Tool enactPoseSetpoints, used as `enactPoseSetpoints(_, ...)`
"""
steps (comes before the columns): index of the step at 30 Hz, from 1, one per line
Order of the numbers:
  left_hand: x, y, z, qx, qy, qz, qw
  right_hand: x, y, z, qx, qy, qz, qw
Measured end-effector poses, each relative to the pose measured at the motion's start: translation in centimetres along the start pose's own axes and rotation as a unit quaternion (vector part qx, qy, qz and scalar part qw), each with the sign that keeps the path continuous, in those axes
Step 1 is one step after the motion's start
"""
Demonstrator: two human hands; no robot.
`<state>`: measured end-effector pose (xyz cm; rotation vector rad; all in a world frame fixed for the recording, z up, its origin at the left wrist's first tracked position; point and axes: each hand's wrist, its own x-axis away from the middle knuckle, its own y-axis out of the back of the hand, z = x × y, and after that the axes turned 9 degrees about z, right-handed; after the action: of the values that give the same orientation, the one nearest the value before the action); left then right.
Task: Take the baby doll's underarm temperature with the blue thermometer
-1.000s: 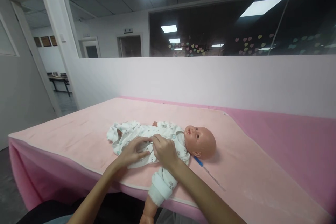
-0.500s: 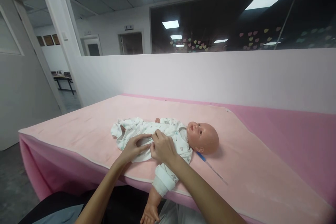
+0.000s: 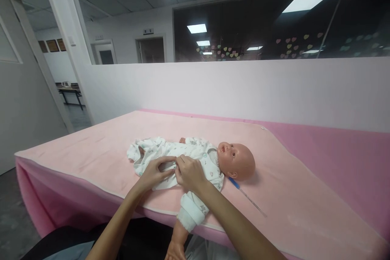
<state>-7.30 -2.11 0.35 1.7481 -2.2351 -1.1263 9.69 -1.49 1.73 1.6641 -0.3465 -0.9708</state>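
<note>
Doll (image 3: 236,161) and white printed outfit (image 3: 210,168) lie before us near the middle of the peach sheet (image 3: 292,195), the doll face up, its head to the right and its legs to the left. Our left hand (image 3: 154,173) arches over the outfit's front, thumb and forefinger spread apart, their tips on the cloth. Our right hand (image 3: 189,172) meets it there, fingers bent down onto the same spot; we cannot tell whether they pinch the cloth, as the hand hides their tips. The doll's near arm (image 3: 179,235) hangs past the near edge, with a thick white cuff (image 3: 191,211) around it. Just beside the head, on the near side, we see a thin rod with a blue handle (image 3: 234,183), slanting near and right. Pink cloth (image 3: 344,150) shows at right, and a white wall (image 3: 243,89) stands on the far side.
</note>
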Motion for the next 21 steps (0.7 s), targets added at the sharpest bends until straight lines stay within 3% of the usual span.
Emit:
enactPoseSetpoints(11,-0.7,1.2,-1.4,-0.035,0.025,0.055,0.998,-0.3,0.4,0.2,0.016,-0.019,0.040,0.999)
enactPoseSetpoints(21,-0.4,0.6,-0.7,-0.043,0.014,0.034,0.998,-0.1,-0.3,0.0,0.012,-0.035,0.018,0.999)
